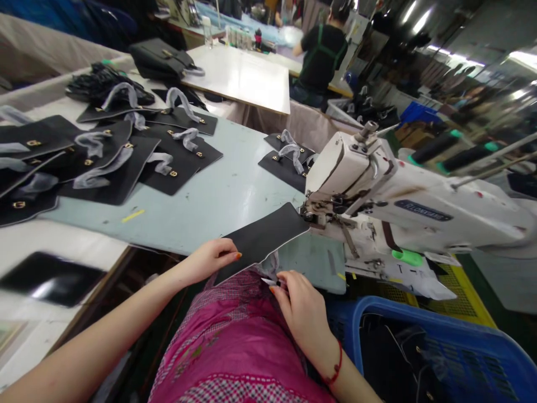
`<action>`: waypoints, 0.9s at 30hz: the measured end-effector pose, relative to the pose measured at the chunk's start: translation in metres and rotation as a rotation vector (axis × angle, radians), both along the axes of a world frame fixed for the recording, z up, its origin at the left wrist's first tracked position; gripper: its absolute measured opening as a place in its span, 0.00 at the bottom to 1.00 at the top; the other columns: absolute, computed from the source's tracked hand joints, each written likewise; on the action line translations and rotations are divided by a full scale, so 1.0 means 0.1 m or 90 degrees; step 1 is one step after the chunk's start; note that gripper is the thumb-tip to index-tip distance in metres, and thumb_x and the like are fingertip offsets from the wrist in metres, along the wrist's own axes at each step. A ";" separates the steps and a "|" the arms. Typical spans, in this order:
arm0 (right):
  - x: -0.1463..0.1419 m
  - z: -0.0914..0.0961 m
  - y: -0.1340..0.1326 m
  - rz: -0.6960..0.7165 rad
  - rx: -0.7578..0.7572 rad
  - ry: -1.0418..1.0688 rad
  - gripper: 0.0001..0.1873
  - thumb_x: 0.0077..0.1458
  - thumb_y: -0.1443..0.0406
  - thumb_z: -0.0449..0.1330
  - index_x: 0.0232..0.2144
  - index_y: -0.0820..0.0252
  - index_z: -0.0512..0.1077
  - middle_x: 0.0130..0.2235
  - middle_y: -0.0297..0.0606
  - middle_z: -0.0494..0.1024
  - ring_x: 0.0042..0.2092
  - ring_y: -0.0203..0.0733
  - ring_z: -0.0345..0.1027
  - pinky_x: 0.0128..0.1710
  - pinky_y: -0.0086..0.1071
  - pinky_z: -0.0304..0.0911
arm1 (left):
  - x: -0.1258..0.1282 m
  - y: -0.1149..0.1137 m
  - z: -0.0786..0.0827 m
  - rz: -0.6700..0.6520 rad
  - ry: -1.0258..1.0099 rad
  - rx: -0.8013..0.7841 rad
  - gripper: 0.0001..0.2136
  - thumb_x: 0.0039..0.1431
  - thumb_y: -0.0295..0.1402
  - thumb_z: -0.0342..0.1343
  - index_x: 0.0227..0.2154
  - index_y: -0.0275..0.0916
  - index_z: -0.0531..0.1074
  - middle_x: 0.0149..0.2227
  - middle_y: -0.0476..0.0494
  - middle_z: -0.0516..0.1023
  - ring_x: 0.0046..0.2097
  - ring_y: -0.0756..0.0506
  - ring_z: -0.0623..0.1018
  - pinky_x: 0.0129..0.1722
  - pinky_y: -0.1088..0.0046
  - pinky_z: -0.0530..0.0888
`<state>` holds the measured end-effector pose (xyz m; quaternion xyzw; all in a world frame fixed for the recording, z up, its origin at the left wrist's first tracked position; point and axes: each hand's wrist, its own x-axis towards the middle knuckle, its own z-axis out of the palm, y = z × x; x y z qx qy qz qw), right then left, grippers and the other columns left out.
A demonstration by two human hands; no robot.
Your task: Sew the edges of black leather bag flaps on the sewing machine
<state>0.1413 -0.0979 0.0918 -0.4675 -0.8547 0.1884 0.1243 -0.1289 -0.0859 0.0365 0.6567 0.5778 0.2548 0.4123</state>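
Note:
A black leather-like panel (260,235) with a pale edge lies slantwise over the front of the sewing table, its far end at the needle area of a white sewing machine (419,196). My left hand (213,258) grips the panel's near left edge, thumb on top and fingers curled. Below the panel's right edge, my right hand (300,299) is closed around a small tool with a pale pointed tip (267,281), which looks like thread snips; most of it is hidden. A plastic-wrapped strap (273,262) hangs partly hidden beneath the panel.
Black panels with wrapped handles (168,162) are piled at the left, and several more (289,157) lie behind the machine head. A blue basket (377,305) holding black pieces stands at right. A black bag (159,59) sits farther back. A person (323,50) works beyond.

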 end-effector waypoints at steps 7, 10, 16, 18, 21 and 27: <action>-0.51 0.23 0.24 0.074 0.111 -0.274 0.03 0.62 0.65 0.59 0.36 0.59 0.69 0.35 0.39 0.76 0.37 0.42 0.71 0.29 0.30 0.58 | 0.12 0.01 -0.03 0.073 -0.130 0.009 0.14 0.61 0.41 0.51 0.27 0.37 0.72 0.28 0.47 0.72 0.31 0.47 0.70 0.32 0.73 0.64; -0.61 0.26 0.25 0.084 0.120 -0.342 0.04 0.62 0.65 0.59 0.35 0.59 0.68 0.33 0.39 0.77 0.35 0.41 0.72 0.26 0.29 0.55 | 0.16 0.01 -0.06 0.087 -0.166 0.021 0.13 0.61 0.41 0.52 0.27 0.37 0.72 0.27 0.48 0.71 0.30 0.48 0.69 0.30 0.74 0.63; -0.67 0.32 0.26 0.085 0.113 -0.408 0.05 0.62 0.64 0.58 0.35 0.58 0.67 0.31 0.36 0.76 0.32 0.43 0.74 0.23 0.31 0.50 | 0.19 0.03 -0.11 0.083 -0.190 0.050 0.12 0.61 0.38 0.52 0.26 0.37 0.71 0.27 0.48 0.71 0.31 0.49 0.69 0.32 0.74 0.64; -0.69 0.33 0.27 0.092 0.116 -0.416 0.04 0.62 0.65 0.58 0.35 0.58 0.67 0.31 0.37 0.77 0.32 0.43 0.74 0.23 0.31 0.50 | 0.21 0.04 -0.10 0.081 -0.192 0.057 0.12 0.62 0.37 0.51 0.26 0.37 0.71 0.27 0.48 0.70 0.31 0.49 0.69 0.32 0.73 0.64; -0.69 0.32 0.29 0.105 0.115 -0.408 0.03 0.62 0.65 0.58 0.35 0.58 0.68 0.30 0.36 0.77 0.32 0.43 0.74 0.23 0.31 0.50 | 0.25 0.06 -0.09 0.083 -0.188 0.065 0.12 0.62 0.37 0.51 0.26 0.37 0.70 0.27 0.48 0.70 0.31 0.49 0.69 0.32 0.73 0.64; -0.49 0.38 0.38 0.057 0.121 -0.294 0.08 0.60 0.63 0.62 0.41 0.57 0.69 0.33 0.34 0.79 0.34 0.41 0.75 0.28 0.29 0.57 | -0.11 -0.16 -0.06 0.056 -0.070 0.062 0.15 0.65 0.38 0.46 0.26 0.38 0.71 0.30 0.46 0.73 0.33 0.47 0.72 0.36 0.71 0.68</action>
